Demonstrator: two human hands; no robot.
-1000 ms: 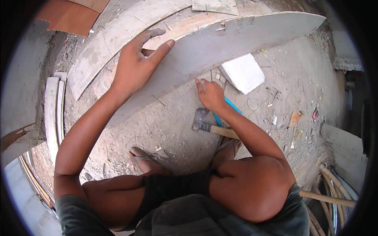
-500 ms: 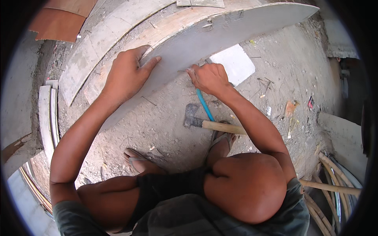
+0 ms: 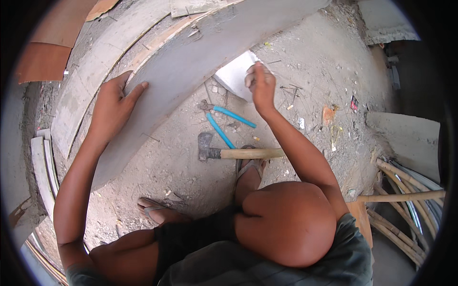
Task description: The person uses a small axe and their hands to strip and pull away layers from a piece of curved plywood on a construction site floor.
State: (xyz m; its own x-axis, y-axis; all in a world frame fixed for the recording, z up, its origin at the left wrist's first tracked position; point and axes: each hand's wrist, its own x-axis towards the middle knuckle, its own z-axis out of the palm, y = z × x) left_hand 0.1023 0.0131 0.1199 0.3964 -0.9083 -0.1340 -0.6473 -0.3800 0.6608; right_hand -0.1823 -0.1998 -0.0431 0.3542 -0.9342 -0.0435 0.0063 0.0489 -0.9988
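My left hand [image 3: 113, 107] grips the upper edge of a curved grey board [image 3: 186, 66], with the thumb on its smooth face. The board stands on edge, slanting up to the right. My right hand [image 3: 262, 89] is raised beside a white slab [image 3: 234, 74], its fingers curled together; whatever it pinches is too blurred to make out. Between board and feet lie pincers with blue handles [image 3: 234, 117], their jaws spread near the board's lower edge. Closer to me is a hammer-like tool with a dark, hatchet-shaped head [image 3: 205, 146] and a wooden handle [image 3: 253, 153].
More curved boards [image 3: 102, 57] lie behind the held one, with nails sticking out. Narrow curved strips [image 3: 45, 167] rest at the left. Bamboo poles [image 3: 400, 195] are piled at the lower right. Nails [image 3: 292, 90] and scraps are scattered on the dusty ground.
My right hand has left the board's lower edge and moved right, over the white slab, uncovering the pincers. My left hand keeps its hold on the board. The whole view has shifted.
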